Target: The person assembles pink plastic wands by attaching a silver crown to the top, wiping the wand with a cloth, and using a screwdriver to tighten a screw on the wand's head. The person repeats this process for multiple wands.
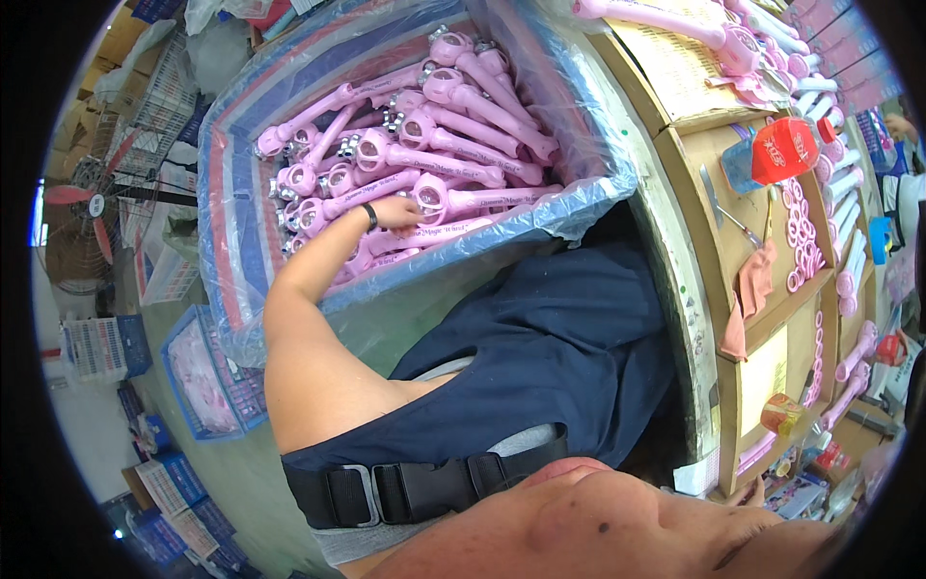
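Observation:
My left hand point(394, 214), with a dark band at the wrist, reaches into a large blue bin point(571, 214) lined with clear plastic. Its fingers are curled at the round head of a pink toy wand point(487, 200). Many more pink wands point(458, 159) lie heaped around it, with round window-like heads and silvery knobs. At the lower right, a few fingertips point(749, 493), seemingly of my right hand, show by the bench edge; the rest is hidden behind my head, so its grip is unclear.
On the right runs a bench point(680, 289) with cardboard trays, pink rings point(797, 227), a red-labelled bottle point(776, 154), a salmon-coloured cloth point(750, 289) and a bottle of yellowish liquid point(786, 415). To the left stand a fan point(96, 205) and a blue crate point(207, 372).

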The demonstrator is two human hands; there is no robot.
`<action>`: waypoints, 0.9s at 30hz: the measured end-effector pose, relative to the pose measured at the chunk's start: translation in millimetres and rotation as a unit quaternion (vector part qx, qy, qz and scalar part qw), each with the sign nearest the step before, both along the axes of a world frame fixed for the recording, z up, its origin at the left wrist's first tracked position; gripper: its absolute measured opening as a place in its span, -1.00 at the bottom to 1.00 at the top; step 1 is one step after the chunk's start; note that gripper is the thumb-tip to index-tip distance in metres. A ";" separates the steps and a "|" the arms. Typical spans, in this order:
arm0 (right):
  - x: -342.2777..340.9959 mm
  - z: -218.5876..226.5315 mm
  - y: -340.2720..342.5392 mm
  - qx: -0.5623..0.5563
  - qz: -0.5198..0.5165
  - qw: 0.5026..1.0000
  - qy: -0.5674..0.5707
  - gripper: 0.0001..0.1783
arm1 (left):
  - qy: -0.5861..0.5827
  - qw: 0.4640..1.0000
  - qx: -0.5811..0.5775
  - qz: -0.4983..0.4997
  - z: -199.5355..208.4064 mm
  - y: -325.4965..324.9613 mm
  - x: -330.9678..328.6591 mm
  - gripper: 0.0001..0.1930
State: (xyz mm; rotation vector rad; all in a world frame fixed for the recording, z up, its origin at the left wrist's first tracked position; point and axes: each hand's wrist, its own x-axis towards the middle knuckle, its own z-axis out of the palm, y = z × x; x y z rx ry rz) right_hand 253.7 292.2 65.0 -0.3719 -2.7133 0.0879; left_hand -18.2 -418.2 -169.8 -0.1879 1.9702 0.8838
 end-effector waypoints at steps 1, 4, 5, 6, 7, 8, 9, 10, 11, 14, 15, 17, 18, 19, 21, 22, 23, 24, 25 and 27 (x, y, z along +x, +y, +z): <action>-6.4 3.1 -4.5 -0.011 -0.012 1.000 -0.007 -0.78 | 0.046 0.997 0.066 0.017 -12.8 12.8 5.7 -0.71; -31.3 10.2 -22.7 -0.030 0.012 0.999 -0.013 -0.77 | 0.086 0.971 0.170 0.143 -39.2 57.5 -10.2 -0.73; -41.1 11.4 -28.8 -0.020 0.020 0.999 -0.019 -0.79 | 0.080 0.959 0.210 0.172 -44.9 72.2 -24.3 -0.73; -49.8 11.8 -35.2 -0.019 0.026 0.999 -0.022 -0.79 | 0.076 0.944 0.253 0.198 -49.6 86.4 -41.1 -0.72; -57.8 12.9 -40.3 -0.006 0.051 0.999 -0.018 -0.80 | 0.071 0.930 0.254 0.257 -54.4 102.3 -57.0 -0.71; -63.9 13.4 -45.4 0.002 0.069 0.998 -0.014 -0.81 | 0.070 0.912 0.260 0.311 -58.7 118.2 -75.4 -0.69; -68.5 14.0 -49.9 0.010 0.085 0.996 -0.010 -0.82 | 0.054 0.882 0.264 0.387 -63.2 133.6 -93.2 -0.64; -70.7 14.5 -54.0 0.004 0.091 0.996 -0.005 -0.82 | 0.029 0.845 0.270 0.460 -68.4 150.0 -114.1 -0.63; -71.3 14.4 -58.5 -0.002 0.094 0.996 -0.001 -0.82 | 0.054 0.825 0.268 0.494 -73.9 161.6 -132.6 -0.64; -68.3 11.2 -71.7 -0.023 0.103 0.994 0.026 -0.78 | 0.057 0.841 0.245 0.478 -98.5 195.8 -184.3 -0.61; -66.7 8.9 -77.6 -0.031 0.092 0.995 0.026 -0.75 | 0.013 0.837 0.275 0.473 -107.2 199.0 -197.8 -0.65; -71.7 1.8 -87.3 -0.048 0.094 0.994 0.002 -0.71 | 0.029 0.809 0.307 0.500 -123.7 205.6 -214.6 -0.68; -77.2 -2.3 -91.2 -0.037 0.120 0.992 0.003 -0.70 | 0.058 0.815 0.300 0.492 -126.9 205.4 -220.5 -0.72; -83.2 -5.8 -95.1 -0.032 0.136 0.990 -0.005 -0.71 | 0.001 0.784 0.347 0.514 -124.6 200.9 -223.1 -0.73; -98.7 -10.9 -100.3 -0.062 0.169 0.984 0.003 -0.74 | -0.057 0.747 0.336 0.570 -101.3 185.8 -222.7 -0.71; -107.7 -12.5 -101.3 -0.060 0.182 0.981 0.015 -0.76 | -0.043 0.740 0.437 0.510 -78.1 171.6 -220.2 -0.71; -117.4 -14.5 -102.1 -0.068 0.185 0.980 0.036 -0.75 | -0.033 0.690 0.449 0.567 -52.3 159.9 -210.5 -0.79; -126.9 -16.0 -100.8 -0.068 0.191 0.978 0.045 -0.74 | 0.003 0.665 0.467 0.583 -19.5 144.4 -201.3 -0.82; -136.2 -18.4 -99.3 -0.074 0.191 0.977 0.054 -0.73 | -0.003 0.619 0.500 0.606 15.0 128.6 -185.6 -0.84; -154.3 -28.7 -98.3 -0.038 0.187 0.978 0.083 -0.72 | 0.012 0.606 0.530 0.593 75.4 111.6 -138.3 -0.86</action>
